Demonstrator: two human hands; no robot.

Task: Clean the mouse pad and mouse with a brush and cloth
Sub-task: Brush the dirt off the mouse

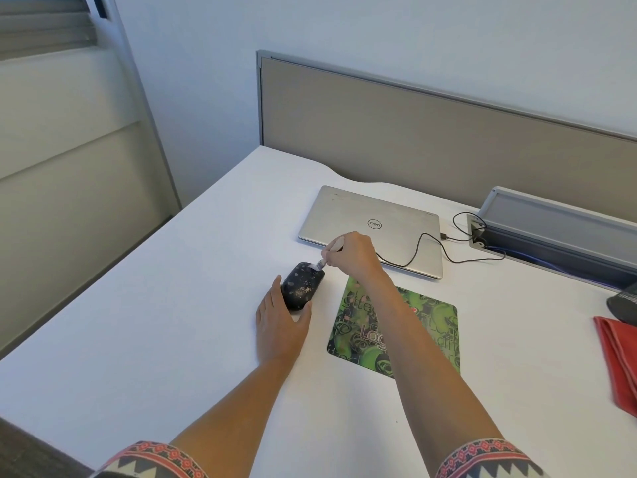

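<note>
A black mouse [302, 284] speckled with pale dust lies on the white desk, left of the mouse pad. My left hand [281, 326] holds its near end between thumb and fingers. My right hand [351, 254] grips a small brush [327, 257] with a pale handle, and the bristles touch the mouse's far end. The green patterned mouse pad [427, 326] lies flat under my right forearm, partly hidden by it. A folded red cloth [618, 360] lies at the desk's right edge.
A shut silver laptop [372, 225] sits beyond the mouse, its black cable [458, 250] running to a desk socket box [481, 236] at the right. A dark object [625, 307] lies behind the red cloth. A beige partition [413, 132] bounds the back of the desk.
</note>
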